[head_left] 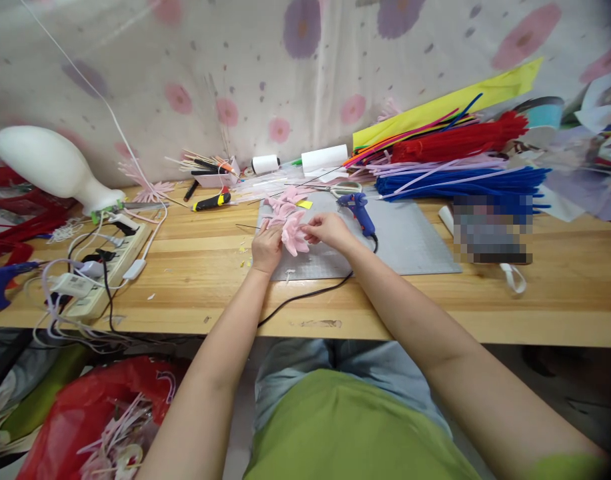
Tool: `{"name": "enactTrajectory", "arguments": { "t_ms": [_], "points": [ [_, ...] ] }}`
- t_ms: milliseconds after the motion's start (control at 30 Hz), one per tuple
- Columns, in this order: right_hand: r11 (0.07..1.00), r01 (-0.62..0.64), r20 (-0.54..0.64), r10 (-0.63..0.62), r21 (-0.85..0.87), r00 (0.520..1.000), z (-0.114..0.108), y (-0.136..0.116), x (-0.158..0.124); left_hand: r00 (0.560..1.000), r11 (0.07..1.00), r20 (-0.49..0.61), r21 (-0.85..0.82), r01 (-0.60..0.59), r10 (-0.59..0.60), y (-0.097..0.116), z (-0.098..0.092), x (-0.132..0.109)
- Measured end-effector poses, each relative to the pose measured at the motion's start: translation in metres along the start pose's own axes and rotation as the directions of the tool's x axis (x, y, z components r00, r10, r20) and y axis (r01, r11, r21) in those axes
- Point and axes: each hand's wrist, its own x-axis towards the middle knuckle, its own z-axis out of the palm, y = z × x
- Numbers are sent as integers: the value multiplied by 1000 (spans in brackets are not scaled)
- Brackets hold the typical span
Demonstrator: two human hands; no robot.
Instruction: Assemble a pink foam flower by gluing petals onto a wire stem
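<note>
1. I am keeping both hands over the gray mat (410, 257), and the pink flower (295, 237) is sitting between them, above the left part of the mat.
2. My left hand (267, 248) is holding the pink flower by its left side, with my fingers bending in around it.
3. My right hand (329, 231) is reaching the flower's right edge. My finger and thumb are making a narrow grip by the petals, but I cannot tell if they are pinching one.
4. More pink petals (280, 207) are showing just behind the flower, above the mat's back left part. A thin dark wire (245, 227) is poking out past the mat's left edge.
5. A blue glue gun (359, 215) is lying on the mat, near my right hand. Its black cord (305, 293) is running out in front of the mat.
6. Scissors (353, 189) are resting at the mat's back edge.
7. A yellow and black knife (211, 202) is lying to the left of the mat. A power strip (108, 277) full of plugs is lying farther left.
8. Blue fuzzy sticks (460, 181) are lying in a bunch behind the mat's right part, and red fuzzy sticks (460, 139) are lying behind those.
</note>
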Motion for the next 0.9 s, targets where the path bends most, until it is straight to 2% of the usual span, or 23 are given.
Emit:
{"name": "enactTrajectory", "arguments": {
  "t_ms": [100, 233, 333, 433, 533, 600, 800, 900],
  "points": [
    [992, -18, 97, 6, 121, 995, 0, -5, -5, 1000, 1000, -13, -8, -1, 1, -1, 1, -1],
    [981, 2, 74, -16, 192, 997, 7, -5, -5, 1000, 1000, 4, -30, 9, -9, -1, 1, -2],
    [992, 23, 47, -29, 126, 998, 10, 1, 1, 999, 999, 2, -22, 33, -33, 1, -1, -2],
    [998, 56, 33, -56, -21, 998, 10, 2, 5, 1000, 1000, 22, -22, 16, -16, 3, -4, -2],
    [991, 58, 28, -55, -123, 998, 7, -3, 5, 999, 999, 36, -36, -24, 25, 4, -5, -1],
    [991, 39, 53, -32, -131, 998, 4, -7, 3, 999, 999, 35, -43, -22, 24, 3, -5, -1],
    [994, -26, 187, 6, 106, 982, -3, -14, -2, 999, 998, 10, -39, 41, -41, 1, -3, -2],
    [987, -64, 210, 32, 150, 977, -4, -12, -3, 999, 997, 5, -48, 53, -52, 3, -4, -4]
  ]
}}
